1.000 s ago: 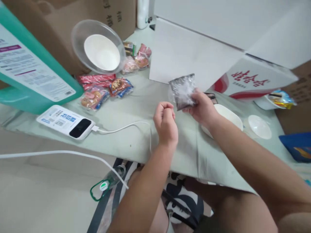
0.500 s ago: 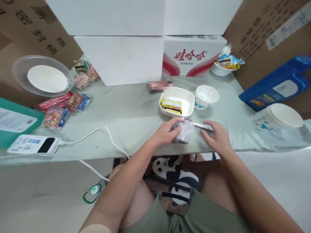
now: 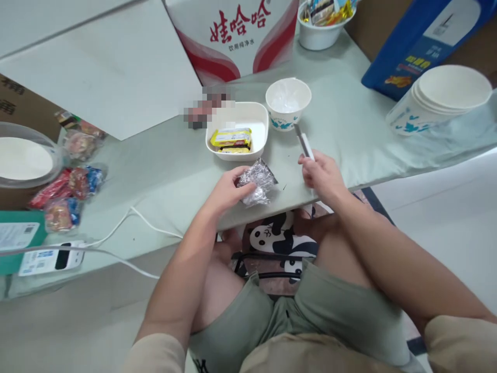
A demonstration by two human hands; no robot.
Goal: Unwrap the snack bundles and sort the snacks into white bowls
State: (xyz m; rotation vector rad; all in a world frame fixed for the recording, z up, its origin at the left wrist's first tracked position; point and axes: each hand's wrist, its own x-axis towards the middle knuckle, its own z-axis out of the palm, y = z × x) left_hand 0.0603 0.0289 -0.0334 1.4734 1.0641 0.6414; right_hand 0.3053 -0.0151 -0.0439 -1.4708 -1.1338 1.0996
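My left hand (image 3: 227, 190) is closed on a small dark block wrapped in crinkled clear plastic film (image 3: 259, 182), near the table's front edge. In my right hand (image 3: 325, 175) is a utility knife (image 3: 304, 141), gripped in a fist with its metal end pointing up and away from me. A gap separates the knife from the wrapped block. Just beyond my left hand stands a white square bowl (image 3: 261, 123) with yellow snack packets (image 3: 232, 139) in it. A paper cup (image 3: 286, 122) holding clear plastic film sits beyond the knife.
Stacked paper tubs (image 3: 407, 116) and a blue jug (image 3: 404, 52) stand at right. A white bowl of snacks (image 3: 321, 39) and a printed carton (image 3: 238, 44) are at the back. Wrapped snacks (image 3: 79, 181), a white cable (image 3: 151, 223) and a power bank (image 3: 50, 260) lie at left.
The view has turned to the right. My right hand has drawn the knife away from the wrapped block and turned it upward, its fingers now closed round it. My left hand still holds the block.
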